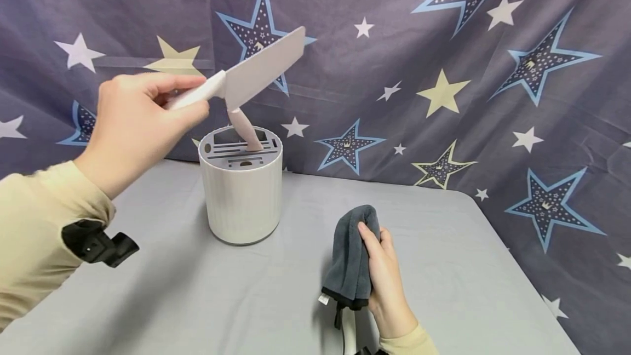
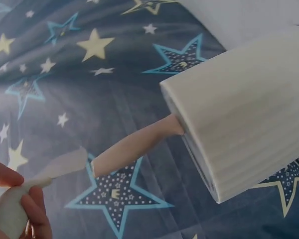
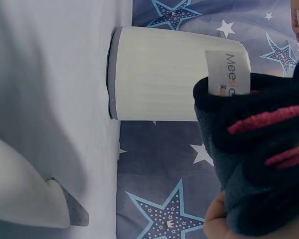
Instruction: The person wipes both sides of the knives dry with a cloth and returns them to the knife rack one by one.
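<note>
My left hand [image 1: 143, 119] grips the white handle of a broad-bladed kitchen knife [image 1: 266, 67], raised with its blade slanting up to the right. Behind and below the blade stands a white round knife block [image 1: 241, 196] with a slotted grey top. A pale pink handle [image 1: 246, 130] sticks up out of one slot, also seen in the left wrist view as a pink handle [image 2: 134, 147]. Over the table, my right hand [image 1: 386, 278] holds a folded dark grey cloth [image 1: 350, 256] with black edging and a white label [image 3: 229, 73]; red shows inside its folds.
A white handle [image 1: 349, 333] lies on the table below the cloth; the right wrist view shows this white handle [image 3: 25, 184] with a short grey end. The table [image 1: 443, 267] has a light grey cover. A star-patterned curtain [image 1: 394, 59] hangs behind it.
</note>
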`<move>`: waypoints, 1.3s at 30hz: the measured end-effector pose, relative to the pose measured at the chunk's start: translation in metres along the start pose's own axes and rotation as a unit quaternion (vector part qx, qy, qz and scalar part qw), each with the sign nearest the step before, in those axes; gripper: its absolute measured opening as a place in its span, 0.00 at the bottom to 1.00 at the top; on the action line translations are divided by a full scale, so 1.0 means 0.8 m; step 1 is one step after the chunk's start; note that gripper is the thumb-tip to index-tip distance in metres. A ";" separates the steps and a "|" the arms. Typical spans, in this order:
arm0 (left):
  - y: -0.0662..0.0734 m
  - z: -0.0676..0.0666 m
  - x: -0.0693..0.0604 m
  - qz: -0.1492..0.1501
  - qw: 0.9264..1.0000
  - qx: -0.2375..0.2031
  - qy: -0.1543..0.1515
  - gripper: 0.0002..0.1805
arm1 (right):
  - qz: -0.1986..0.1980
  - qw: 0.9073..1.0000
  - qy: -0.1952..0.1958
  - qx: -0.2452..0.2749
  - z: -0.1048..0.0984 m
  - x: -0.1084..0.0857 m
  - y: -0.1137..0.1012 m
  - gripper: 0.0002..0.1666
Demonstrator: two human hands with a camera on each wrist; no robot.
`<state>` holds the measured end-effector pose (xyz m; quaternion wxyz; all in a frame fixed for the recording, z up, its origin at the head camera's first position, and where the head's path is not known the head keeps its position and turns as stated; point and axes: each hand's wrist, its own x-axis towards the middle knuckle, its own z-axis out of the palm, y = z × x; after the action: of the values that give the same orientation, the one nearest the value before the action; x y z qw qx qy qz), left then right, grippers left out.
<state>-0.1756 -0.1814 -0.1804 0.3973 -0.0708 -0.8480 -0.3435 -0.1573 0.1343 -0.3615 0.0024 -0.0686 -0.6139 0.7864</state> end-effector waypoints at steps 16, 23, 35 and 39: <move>-0.016 -0.026 0.023 -0.115 0.956 -0.262 0.057 0.15 | 0.005 1.000 -0.003 -0.011 0.000 0.002 0.004 0.24; -0.014 -0.029 0.022 -0.114 0.946 -0.292 0.083 0.15 | 0.007 1.000 -0.003 -0.014 0.000 0.002 0.004 0.24; -0.017 -0.028 0.029 -0.068 0.876 -0.449 0.161 0.19 | 0.007 1.000 -0.004 -0.018 0.000 0.002 0.005 0.25; -0.017 -0.032 0.030 -0.083 0.869 -0.459 0.163 0.23 | 0.009 1.000 -0.004 -0.017 0.001 0.002 0.005 0.25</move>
<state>-0.1813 -0.2114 -0.1586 0.4229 -0.1173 -0.5206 -0.7323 -0.1585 0.1327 -0.3655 -0.0082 -0.0714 -0.6268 0.7759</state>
